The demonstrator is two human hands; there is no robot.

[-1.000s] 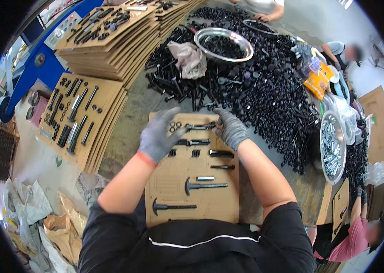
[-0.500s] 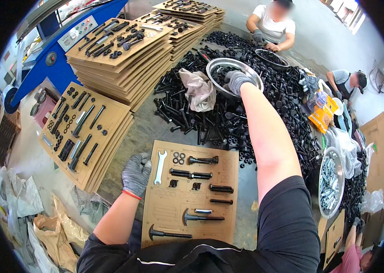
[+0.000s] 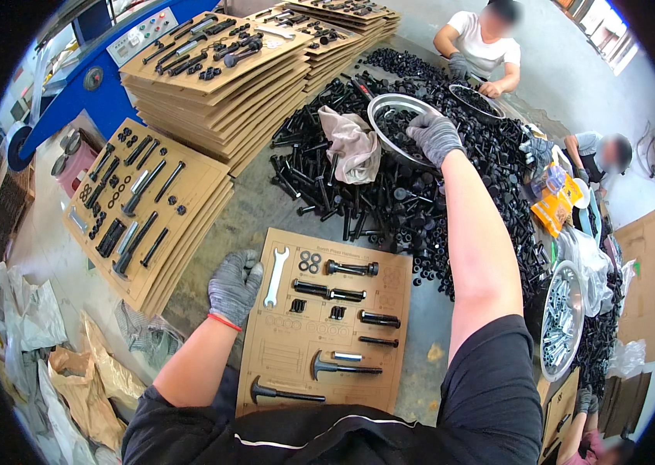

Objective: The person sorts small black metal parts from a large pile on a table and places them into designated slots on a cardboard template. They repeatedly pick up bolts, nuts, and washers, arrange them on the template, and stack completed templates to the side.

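My left hand [image 3: 234, 288], in a grey knit glove, rests at the left edge of a printed cardboard sheet [image 3: 265, 360]. Its fingers are loosely bent and apart, with nothing visible in them. On the sheet lie a silver open-end wrench [image 3: 276, 277], black washers [image 3: 310, 262], black bolts [image 3: 329, 291] and two T-headed bolts [image 3: 347, 367]. My right hand [image 3: 436, 136], gloved too, is at the right side of a metal bowl [image 3: 379, 108] of small black parts. Its fingers are drawn together; anything between them is hidden.
A heap of black bolts and nuts [image 3: 490, 186] surrounds the bowl, with a crumpled cloth [image 3: 351, 147] beside it. Stacked filled cardboard sheets [image 3: 211, 116] stand left. A tray of silver parts [image 3: 562, 322] sits right. A co-worker [image 3: 482, 46] works across the table.
My right hand has drawn back from the middle of the bowl to its right side. My left hand stays by the sheet. The whole view has shifted slightly.
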